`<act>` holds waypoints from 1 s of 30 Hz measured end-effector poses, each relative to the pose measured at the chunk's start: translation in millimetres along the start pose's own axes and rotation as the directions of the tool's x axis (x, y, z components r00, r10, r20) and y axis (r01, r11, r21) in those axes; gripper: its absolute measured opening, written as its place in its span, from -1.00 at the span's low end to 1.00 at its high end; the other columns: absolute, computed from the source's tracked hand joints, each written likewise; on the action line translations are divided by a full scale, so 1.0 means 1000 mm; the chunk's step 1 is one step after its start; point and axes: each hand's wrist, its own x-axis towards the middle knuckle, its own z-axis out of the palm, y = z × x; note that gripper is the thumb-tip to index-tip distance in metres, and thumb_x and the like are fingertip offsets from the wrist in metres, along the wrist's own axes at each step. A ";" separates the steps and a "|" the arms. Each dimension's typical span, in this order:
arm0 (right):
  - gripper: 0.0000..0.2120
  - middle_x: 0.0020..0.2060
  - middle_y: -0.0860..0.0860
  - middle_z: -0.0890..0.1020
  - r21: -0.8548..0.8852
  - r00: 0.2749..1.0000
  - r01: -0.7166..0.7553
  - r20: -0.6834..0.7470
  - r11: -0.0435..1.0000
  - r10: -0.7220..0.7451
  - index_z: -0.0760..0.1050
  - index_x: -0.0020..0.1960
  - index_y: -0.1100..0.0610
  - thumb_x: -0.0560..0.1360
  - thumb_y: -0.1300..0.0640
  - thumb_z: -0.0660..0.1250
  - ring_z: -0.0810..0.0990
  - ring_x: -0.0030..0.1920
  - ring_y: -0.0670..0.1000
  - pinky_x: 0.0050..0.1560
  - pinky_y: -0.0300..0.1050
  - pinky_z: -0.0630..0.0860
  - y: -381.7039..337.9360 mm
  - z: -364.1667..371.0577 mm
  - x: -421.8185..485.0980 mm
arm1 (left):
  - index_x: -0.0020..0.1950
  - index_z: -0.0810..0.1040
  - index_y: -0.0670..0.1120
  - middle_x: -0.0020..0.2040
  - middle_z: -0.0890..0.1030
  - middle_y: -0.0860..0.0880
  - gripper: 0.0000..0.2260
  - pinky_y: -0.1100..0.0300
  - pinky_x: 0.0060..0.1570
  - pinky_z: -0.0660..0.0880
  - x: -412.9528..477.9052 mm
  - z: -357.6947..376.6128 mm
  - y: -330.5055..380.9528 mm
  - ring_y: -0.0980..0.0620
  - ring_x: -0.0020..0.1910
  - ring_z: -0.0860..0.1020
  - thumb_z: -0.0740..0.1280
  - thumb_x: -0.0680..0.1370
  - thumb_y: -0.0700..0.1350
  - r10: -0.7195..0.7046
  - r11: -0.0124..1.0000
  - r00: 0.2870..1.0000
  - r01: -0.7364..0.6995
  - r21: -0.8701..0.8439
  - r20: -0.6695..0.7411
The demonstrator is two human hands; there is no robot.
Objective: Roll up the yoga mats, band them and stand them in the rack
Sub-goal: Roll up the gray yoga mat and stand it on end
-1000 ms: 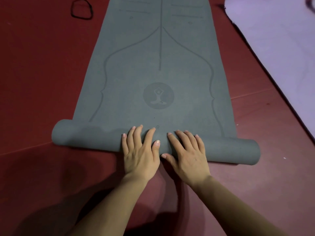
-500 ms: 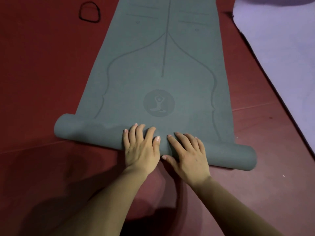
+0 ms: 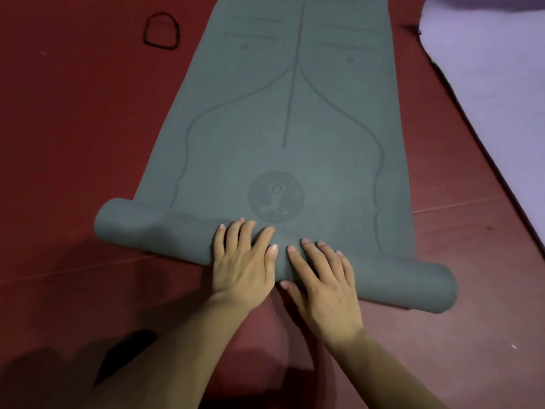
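— Mat?
— Grey-green, spread up the middle of the frame on red floor; near end rolled into a tube across the lower centre.
— Hands?
— Left hand and right hand side by side, pressed flat on the tube, fingers straight, gripping nothing.
— Band?
— Black, upper left, apart from the mat.

Yoga studio or gym: dark red floor matting, grey yoga mat spread out, lilac mat beyond right hand.
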 end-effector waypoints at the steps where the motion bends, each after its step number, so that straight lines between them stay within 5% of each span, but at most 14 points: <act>1: -0.49 0.40 0.06 0.53 -0.003 1.000 0.006 0.002 1.000 -0.006 0.53 0.43 0.02 0.55 -0.17 0.38 0.46 0.40 0.15 0.47 0.09 0.22 0.004 0.002 0.001 | 0.30 0.58 0.03 0.29 0.56 -0.13 -0.60 -0.18 0.43 0.17 0.003 -0.001 0.000 -0.18 0.36 0.45 0.08 0.60 0.09 -0.010 1.000 1.000 0.010 -0.008 -0.011; 7: -0.51 0.39 0.05 0.55 -0.009 1.000 0.003 0.007 1.000 -0.003 0.52 0.43 0.03 0.60 -0.19 0.28 0.51 0.37 0.15 0.45 0.09 0.28 0.007 0.002 0.017 | 0.34 0.54 0.02 0.36 0.51 -0.15 -0.59 -0.20 0.42 0.18 -0.017 0.006 -0.007 -0.15 0.37 0.38 0.16 0.56 0.10 0.098 0.994 0.990 -0.102 -0.027 -0.105; 16: -0.52 0.25 0.02 0.58 -0.027 1.000 -0.002 -0.019 1.000 0.001 0.58 0.34 0.00 0.55 -0.27 0.34 0.52 0.27 0.12 0.34 0.14 0.29 0.013 -0.006 0.043 | 0.31 0.57 0.08 0.35 0.52 -0.07 -0.62 -0.24 0.40 0.13 0.016 0.008 0.002 -0.13 0.37 0.42 0.11 0.58 0.08 0.017 1.000 0.999 -0.018 -0.023 -0.051; 25: -0.52 0.19 0.00 0.64 0.003 1.000 -0.010 -0.011 1.000 0.010 0.62 0.30 0.05 0.59 -0.26 0.30 0.60 0.15 0.10 0.20 0.03 0.42 0.026 0.004 0.066 | 0.34 0.53 0.04 0.35 0.47 -0.14 -0.62 -0.17 0.39 0.17 0.025 0.011 -0.007 -0.16 0.37 0.35 0.14 0.58 0.08 0.024 0.997 0.988 -0.034 -0.063 -0.156; 30: -0.57 0.25 -0.01 0.61 -0.045 0.993 -0.115 -0.023 0.992 0.114 0.59 0.32 0.03 0.62 -0.21 0.24 0.56 0.27 0.09 0.32 0.11 0.34 0.015 0.005 0.071 | 0.32 0.57 0.05 0.32 0.49 -0.14 -0.62 -0.15 0.42 0.15 0.038 0.013 -0.006 -0.18 0.34 0.37 0.11 0.60 0.08 -0.011 0.997 0.992 0.002 -0.074 -0.127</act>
